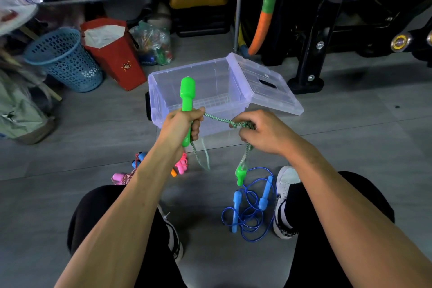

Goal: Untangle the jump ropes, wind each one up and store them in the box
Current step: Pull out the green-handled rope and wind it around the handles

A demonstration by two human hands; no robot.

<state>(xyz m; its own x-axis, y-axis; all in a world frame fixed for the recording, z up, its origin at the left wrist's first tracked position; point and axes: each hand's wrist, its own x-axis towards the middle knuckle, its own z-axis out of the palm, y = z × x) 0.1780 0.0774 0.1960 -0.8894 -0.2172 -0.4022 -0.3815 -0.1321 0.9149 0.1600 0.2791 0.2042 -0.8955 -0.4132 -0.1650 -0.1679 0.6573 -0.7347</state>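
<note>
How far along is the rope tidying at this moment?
Nothing is stored: the clear box shows no rope inside. In hand: the left hand grips a green handle, the right hand holds its cord. Left: the blue rope and pink rope on the floor.

Both bare forearms reach forward side by side. The left hand (pixel 181 124) is curled in a fist around a handle, knuckles up. The right hand (pixel 259 132), just beside it, pinches rope.
</note>
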